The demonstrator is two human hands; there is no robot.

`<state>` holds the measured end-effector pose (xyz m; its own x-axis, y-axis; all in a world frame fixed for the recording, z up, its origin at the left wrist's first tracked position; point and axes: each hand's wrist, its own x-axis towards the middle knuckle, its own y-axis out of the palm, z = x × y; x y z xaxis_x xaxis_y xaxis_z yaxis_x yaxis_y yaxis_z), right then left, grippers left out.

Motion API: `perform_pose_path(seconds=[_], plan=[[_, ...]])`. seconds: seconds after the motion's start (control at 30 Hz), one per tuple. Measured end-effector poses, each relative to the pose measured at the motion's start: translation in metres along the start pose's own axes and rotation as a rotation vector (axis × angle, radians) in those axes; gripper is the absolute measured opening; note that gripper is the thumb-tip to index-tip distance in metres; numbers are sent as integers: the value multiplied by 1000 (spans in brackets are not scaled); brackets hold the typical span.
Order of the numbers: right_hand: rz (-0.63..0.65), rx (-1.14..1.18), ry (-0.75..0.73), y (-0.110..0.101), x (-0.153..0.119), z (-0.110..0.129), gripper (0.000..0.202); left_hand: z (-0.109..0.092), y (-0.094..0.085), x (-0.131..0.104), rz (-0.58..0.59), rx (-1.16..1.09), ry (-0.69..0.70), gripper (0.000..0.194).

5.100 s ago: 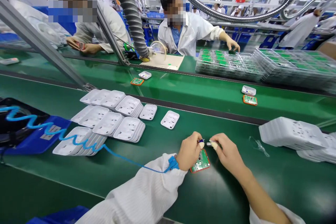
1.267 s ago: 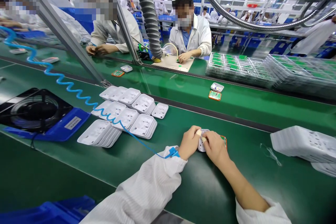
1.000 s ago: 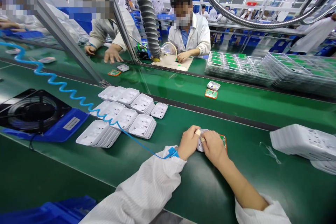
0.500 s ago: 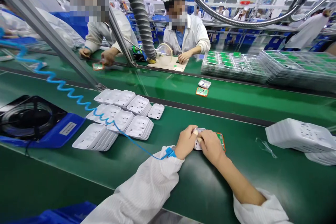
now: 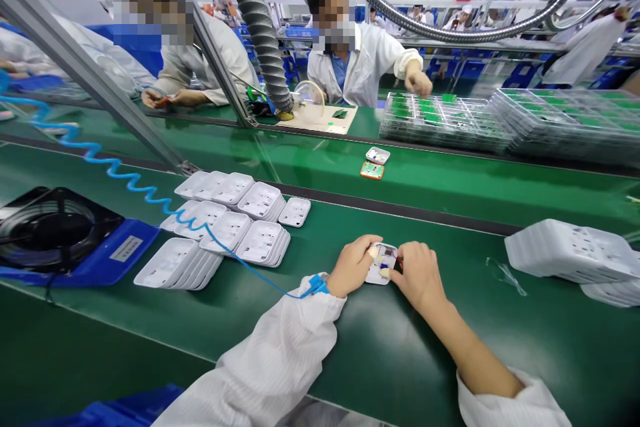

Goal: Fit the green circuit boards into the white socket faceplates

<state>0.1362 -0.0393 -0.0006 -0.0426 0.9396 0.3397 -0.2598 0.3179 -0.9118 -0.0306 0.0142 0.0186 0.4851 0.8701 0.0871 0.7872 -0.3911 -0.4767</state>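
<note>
A small white plastic housing [image 5: 379,272] lies open side up on the green bench, with wires and small parts inside it. My left hand [image 5: 354,267] grips its left side, a pale finger cot on the thumb resting over the rim. My right hand [image 5: 421,275] is closed at the housing's right edge, its thumb in a finger cot near the inner parts. Between the right fingers shows a dark piece with a red edge [image 5: 399,264]; the rest of it is hidden by the hand. A blue wrist strap [image 5: 315,285] circles my left wrist.
Stacked white housings [image 5: 260,243] stand to the left, beside a black fan on a blue base [image 5: 123,247]. More white stacks [image 5: 570,250] are at right. On the belt [image 5: 450,180] lie a housing and an orange-framed board [image 5: 373,170]. Co-workers sit opposite, near clear trays [image 5: 440,123].
My right hand has shifted right, uncovering the housing's inside. The orange-framed green board beside it no longer shows. Across the belt, a co-worker's hand has moved over to the clear trays.
</note>
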Motion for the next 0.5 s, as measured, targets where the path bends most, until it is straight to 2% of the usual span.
perform_pose_path(seconds=[0.03,0.1,0.2,0.27,0.4,0.5], plan=[[2,16,34,-3,1,-1,26,0,0,0,17,-16,29,32],[84,123,-13,-10,3,-3,38,-1,-1,-1,39,-40,86,32],[303,323,-126,-17,4,-1,30,-2,-1,-1,39,-42,126,32],[359,341,-62,-17,4,3,24,-3,0,-1,28,-23,110,33],[388,322,94,-7,8,9,19,-5,1,1,-9,17,45,34],[455,436,130,1,22,1,19,0,3,2,-81,15,-11,31]])
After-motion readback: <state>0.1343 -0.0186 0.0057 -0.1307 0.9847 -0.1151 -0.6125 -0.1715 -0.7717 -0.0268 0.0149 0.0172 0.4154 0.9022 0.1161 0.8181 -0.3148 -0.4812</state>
